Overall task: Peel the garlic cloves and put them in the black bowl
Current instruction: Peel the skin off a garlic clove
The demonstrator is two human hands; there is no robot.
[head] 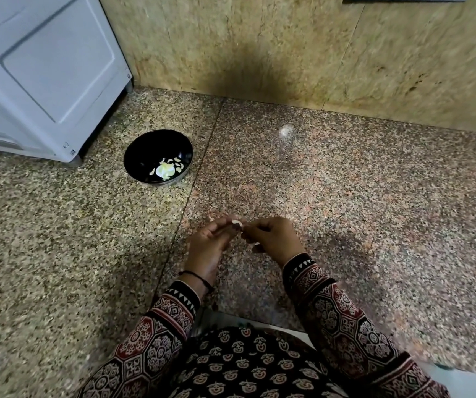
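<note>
Clove (236, 223) in left hand (208, 245) (bowl (150, 145) apart)

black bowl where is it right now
In the head view the black bowl sits on the speckled floor at left, beyond the left hand and near the corner of the white appliance, with peeled cloves lying in it.

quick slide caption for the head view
The left hand and right hand pinch a garlic clove over speckled floor; black bowl with peeled cloves sits front-left
</note>
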